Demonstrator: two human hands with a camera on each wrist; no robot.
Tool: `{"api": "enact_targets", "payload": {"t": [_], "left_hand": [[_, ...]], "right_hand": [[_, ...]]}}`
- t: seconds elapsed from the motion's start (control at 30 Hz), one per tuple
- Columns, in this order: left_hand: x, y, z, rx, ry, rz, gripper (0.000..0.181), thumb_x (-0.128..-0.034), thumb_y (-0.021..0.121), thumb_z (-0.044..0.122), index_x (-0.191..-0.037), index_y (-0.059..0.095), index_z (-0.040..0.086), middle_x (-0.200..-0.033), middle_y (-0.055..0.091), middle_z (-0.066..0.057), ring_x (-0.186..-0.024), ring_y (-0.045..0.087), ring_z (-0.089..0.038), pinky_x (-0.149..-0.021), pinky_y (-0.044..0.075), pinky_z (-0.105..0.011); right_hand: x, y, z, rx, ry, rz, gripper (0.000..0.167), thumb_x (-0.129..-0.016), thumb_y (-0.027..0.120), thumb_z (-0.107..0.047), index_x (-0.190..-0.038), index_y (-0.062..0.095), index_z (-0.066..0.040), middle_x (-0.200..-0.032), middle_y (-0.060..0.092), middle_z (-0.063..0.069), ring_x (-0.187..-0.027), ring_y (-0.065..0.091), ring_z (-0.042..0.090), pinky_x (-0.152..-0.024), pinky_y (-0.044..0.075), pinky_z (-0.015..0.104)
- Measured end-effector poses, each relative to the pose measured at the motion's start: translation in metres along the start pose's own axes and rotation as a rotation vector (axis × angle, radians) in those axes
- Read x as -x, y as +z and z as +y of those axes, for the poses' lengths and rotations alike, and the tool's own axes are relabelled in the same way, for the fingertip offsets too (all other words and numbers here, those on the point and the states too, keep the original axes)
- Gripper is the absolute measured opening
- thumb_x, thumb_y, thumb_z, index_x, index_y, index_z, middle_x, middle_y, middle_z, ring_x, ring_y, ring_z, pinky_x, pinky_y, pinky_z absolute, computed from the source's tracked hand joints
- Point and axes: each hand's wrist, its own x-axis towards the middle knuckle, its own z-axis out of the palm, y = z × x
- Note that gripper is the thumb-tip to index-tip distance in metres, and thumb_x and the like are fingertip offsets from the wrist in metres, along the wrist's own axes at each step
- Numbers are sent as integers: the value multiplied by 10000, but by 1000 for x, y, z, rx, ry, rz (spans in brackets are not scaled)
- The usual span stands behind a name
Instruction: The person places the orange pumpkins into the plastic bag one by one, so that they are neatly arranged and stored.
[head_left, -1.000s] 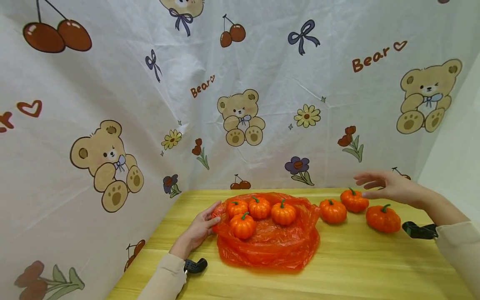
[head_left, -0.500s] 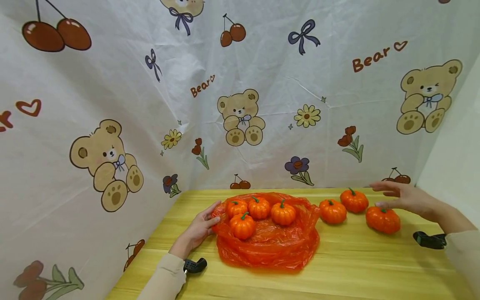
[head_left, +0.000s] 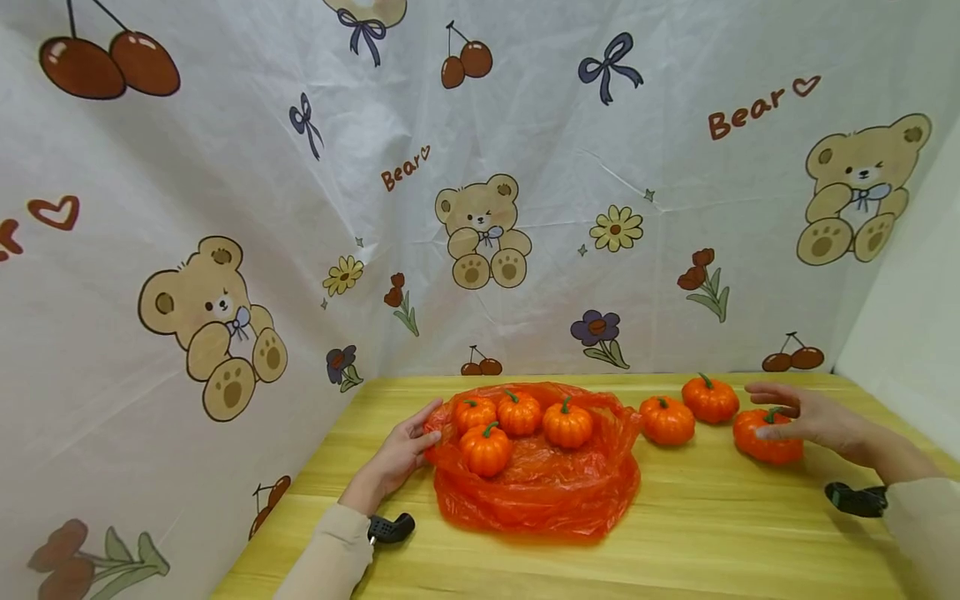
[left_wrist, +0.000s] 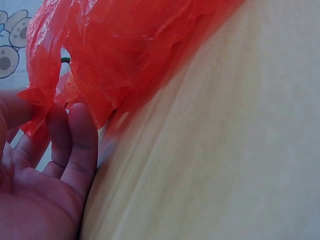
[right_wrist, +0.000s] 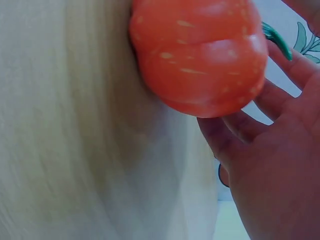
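My left hand [head_left: 395,460] pinches the left rim of a red plastic bag [head_left: 528,510], thumb inside and fingers outside. In the left wrist view the thin film of the bag [left_wrist: 125,50] runs between thumb and fingers. Several small orange toy pumpkins [head_left: 486,452] with green stems sit inside the bag. At the right, my right hand [head_left: 828,427] is around the nearest loose pumpkin [head_left: 765,451], thumb in front and fingers behind. The right wrist view shows that pumpkin [right_wrist: 200,60] beside spread, slightly bent fingers, with the thumb apart from it.
Two more loose pumpkins stand right of the bag, one nearer it [head_left: 666,421] and one farther back [head_left: 709,399]. All rest on a yellow wood-grain table [head_left: 697,533]. A bear-print cloth [head_left: 555,275] hangs behind and on the left; a white wall [head_left: 907,333] borders the right.
My right hand has moved right and down, from above the back pumpkin to around the rightmost one. The left hand, bag and pumpkins stay in place.
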Motion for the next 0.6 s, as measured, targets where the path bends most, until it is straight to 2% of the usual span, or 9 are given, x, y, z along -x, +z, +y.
{"api": "enact_targets", "payload": {"t": [0.07,0.13,0.2,0.23,0.27,0.33,0.4,0.5,0.6], "left_hand": [[0,0,1,-1,-2,0,648,-1062,561,110,-1639,306,259,-1595,375,-256,-1199,598,-175,-881,582,-295],[-1,0,1,0,-6,-1,646,-1062,562,111,-1637,310,266,-1597,372,-257,-1207,597,-186,-882,585,-300],[-1,-1,1,0,-9,-3,646,-1062,560,109,-1636,311,270,-1604,366,-251,-1221,592,-197,-883,587,-302],[-1,0,1,0,-10,-3,646,-1062,561,109,-1635,314,273,-1607,365,-248,-1225,591,-200,-881,589,-303],[-1,-1,1,0,-9,-5,647,-1063,558,108,-1637,308,270,-1609,361,-247,-1228,590,-202,-879,589,-301],[-1,-1,1,-1,-7,-5,651,-1064,555,106,-1642,296,261,-1611,356,-249,-1223,591,-198,-874,589,-297],[0,-1,1,-1,-6,-4,656,-1064,554,105,-1645,288,253,-1611,353,-252,-1207,595,-186,-865,588,-293],[0,-1,0,0,-9,-3,657,-1063,556,103,-1644,289,255,-1610,353,-252,-1181,600,-171,-851,586,-288],[-1,-1,0,-4,-6,-4,660,-1063,556,102,-1646,285,251,-1612,352,-249,-1181,598,-170,-850,586,-289]], "right_hand": [[-1,2,3,-7,14,-3,698,-961,715,-212,-1527,379,18,-1450,531,265,-1152,500,-101,-877,494,302],[-1,4,5,-20,29,-11,721,-955,718,-232,-1527,364,28,-1460,504,314,-1062,416,-219,-915,503,424],[-2,6,7,-36,32,-21,736,-956,715,-236,-1528,347,44,-1469,463,367,-1054,407,-216,-915,498,503],[-2,7,8,-43,32,-25,738,-957,712,-239,-1527,342,49,-1470,449,382,-1082,434,-163,-911,505,502],[-2,8,9,-47,40,-27,744,-955,713,-249,-1528,342,44,-1473,440,385,-1087,446,-137,-910,517,484],[-1,9,10,-45,50,-28,749,-955,713,-262,-1531,342,41,-1473,432,378,-1097,467,-74,-881,517,368],[-1,10,12,-55,60,-37,755,-959,709,-263,-1536,331,44,-1472,413,378,-1086,469,-62,-851,495,309],[1,10,12,-58,73,-48,759,-961,706,-267,-1540,322,38,-1471,386,373,-1044,446,-104,-846,480,302],[1,11,11,-44,67,-53,769,-956,713,-266,-1537,316,45,-1463,389,372,-1044,460,-71,-834,482,281]]}}
